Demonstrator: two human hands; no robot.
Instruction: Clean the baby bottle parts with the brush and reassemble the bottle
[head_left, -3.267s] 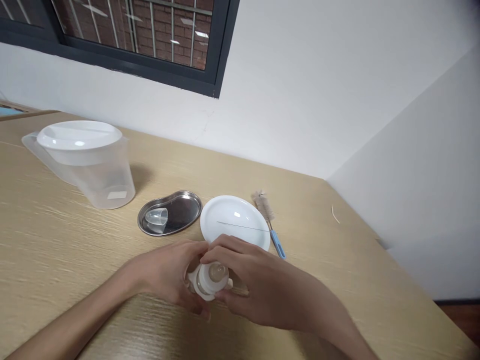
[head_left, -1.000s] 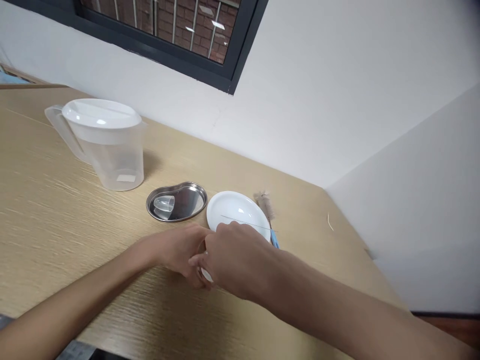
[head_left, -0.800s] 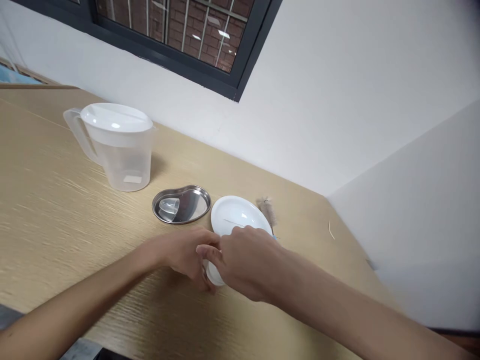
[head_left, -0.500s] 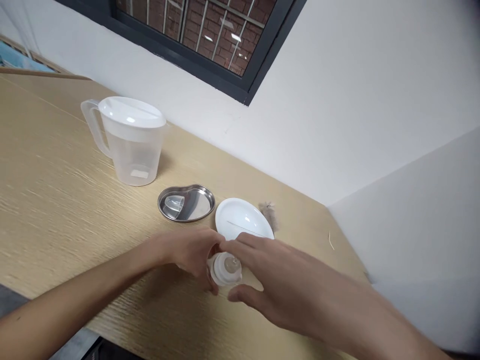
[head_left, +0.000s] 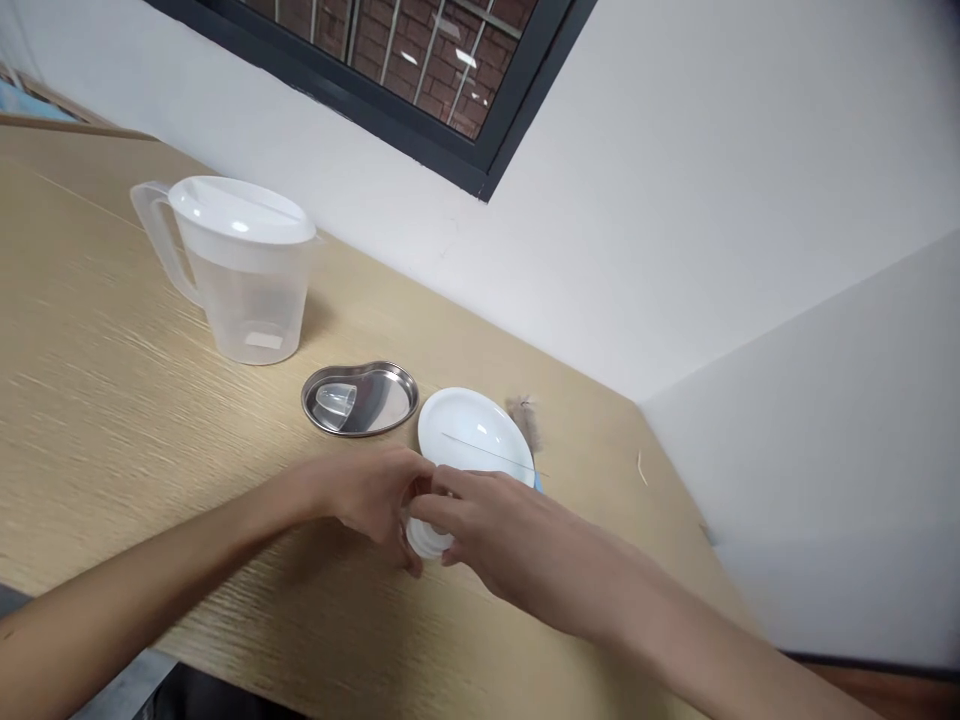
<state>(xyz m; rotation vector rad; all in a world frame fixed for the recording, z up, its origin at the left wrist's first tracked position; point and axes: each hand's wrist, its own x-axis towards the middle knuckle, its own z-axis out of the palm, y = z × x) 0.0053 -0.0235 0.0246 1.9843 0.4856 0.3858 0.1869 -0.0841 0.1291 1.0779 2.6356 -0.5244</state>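
A baby bottle [head_left: 424, 540] with a white collar is between my hands in the lower middle, its body mostly hidden. My left hand [head_left: 382, 500] is wrapped round its side. From the right, my right hand [head_left: 487, 530] closes its fingers over the top, covering the teat. Just beyond the hands lies a white oval dish [head_left: 465, 425] with a thin, long thing [head_left: 480, 450] across it. To its left is a kidney-shaped metal tray [head_left: 390, 400], with a clear dome-shaped cap [head_left: 336, 400] lying in it.
A lidded translucent jug [head_left: 251, 280] stands at the back left of the wooden table [head_left: 112, 420]. Behind the oval dish is a brush-like greyish tuft [head_left: 525, 420]. A short pale strip [head_left: 641, 468] lies near the right edge. A wall and a dark window frame [head_left: 480, 165] rise behind.
My right hand has closed over the top of the bottle, where its fingers were apart beside it before. My left hand keeps its hold. The view has shifted slightly.
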